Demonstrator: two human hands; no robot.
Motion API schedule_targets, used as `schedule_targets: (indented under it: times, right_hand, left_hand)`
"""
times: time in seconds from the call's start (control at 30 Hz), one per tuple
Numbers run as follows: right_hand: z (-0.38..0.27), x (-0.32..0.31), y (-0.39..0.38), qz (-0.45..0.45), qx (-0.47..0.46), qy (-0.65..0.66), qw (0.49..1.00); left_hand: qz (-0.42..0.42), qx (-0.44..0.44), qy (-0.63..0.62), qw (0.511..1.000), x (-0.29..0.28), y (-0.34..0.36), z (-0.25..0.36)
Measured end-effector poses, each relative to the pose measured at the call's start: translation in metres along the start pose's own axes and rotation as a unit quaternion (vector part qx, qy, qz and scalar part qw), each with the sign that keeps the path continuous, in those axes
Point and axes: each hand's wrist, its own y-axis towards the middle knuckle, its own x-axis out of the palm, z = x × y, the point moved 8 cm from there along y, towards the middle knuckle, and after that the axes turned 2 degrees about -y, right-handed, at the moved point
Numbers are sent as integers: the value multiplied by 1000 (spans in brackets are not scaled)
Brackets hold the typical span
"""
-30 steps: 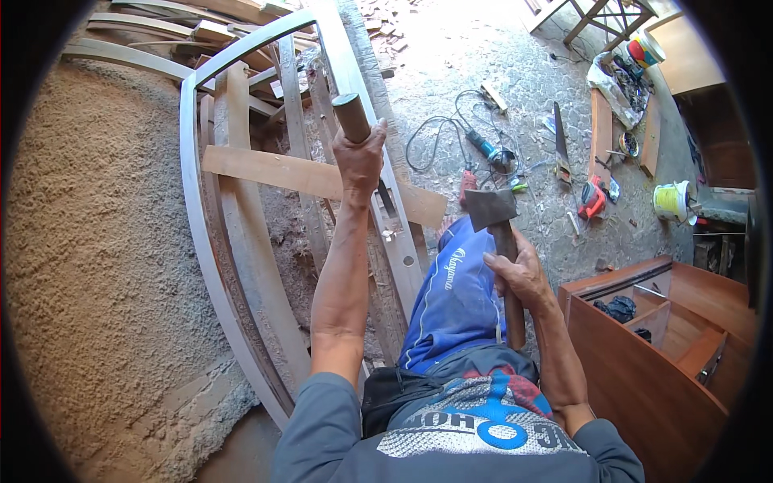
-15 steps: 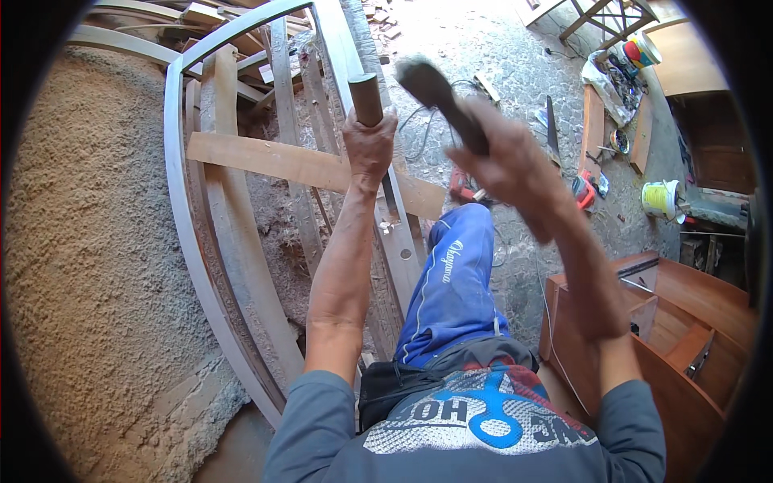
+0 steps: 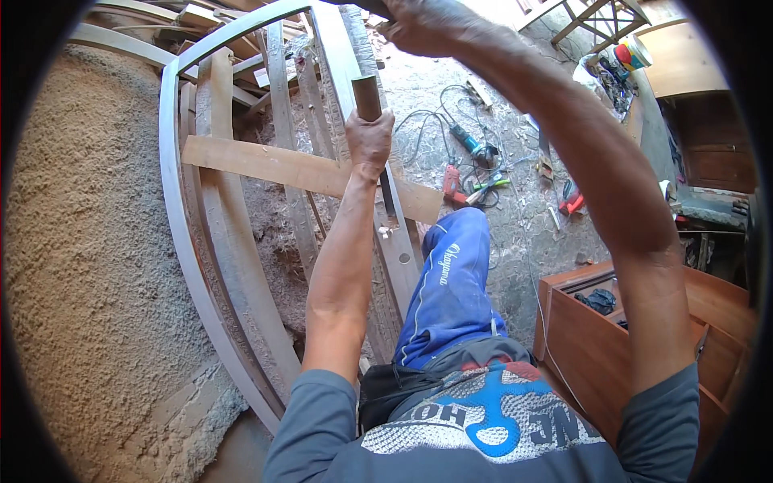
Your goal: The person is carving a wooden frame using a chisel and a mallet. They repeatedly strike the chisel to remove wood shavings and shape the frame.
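My left hand (image 3: 369, 137) grips an upright chisel with a round, dark handle (image 3: 366, 97); its narrow dark shaft (image 3: 388, 197) reaches down to a pale wooden frame member (image 3: 403, 253), where wood chips lie at a slot and a round hole sits just below. A loose board (image 3: 258, 167) crosses the frame beneath my left arm. My right hand (image 3: 423, 26) is raised at the top of the view, closed around the hatchet's dark handle (image 3: 372, 6), whose head is out of view.
A rough sandy wall (image 3: 88, 241) fills the left. On the floor lie an angle grinder (image 3: 475, 149), a red power tool (image 3: 452, 181) and cords. A bucket (image 3: 632, 52) and wooden furniture (image 3: 580, 20) stand behind. A reddish-brown cabinet (image 3: 644, 338) is at lower right.
My right hand has swung upward from beside my leg to the top of the view, carrying the hatchet. My left hand stays on the chisel, appearing slightly shifted.
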Motion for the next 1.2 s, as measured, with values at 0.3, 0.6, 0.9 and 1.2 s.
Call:
schedule_targets:
  times: [0.3,0.6,0.9,1.2]
  right_hand:
    - [9,21,0,-169,-9,5,986]
    - [0,63,-3,-326,-14,-53,944]
    - [-17,67,-26,-351,45,-67,933]
    - [31,77,-150,-31,220,353,909]
  left_hand:
    - [36,-8,18,999,-15,-12,0]
    - [47,14,53,997,-23,-15,-13]
    - [71,11,91,993,-30,-20,-7]
    - [170,76,-141,972,-112,-63,63]
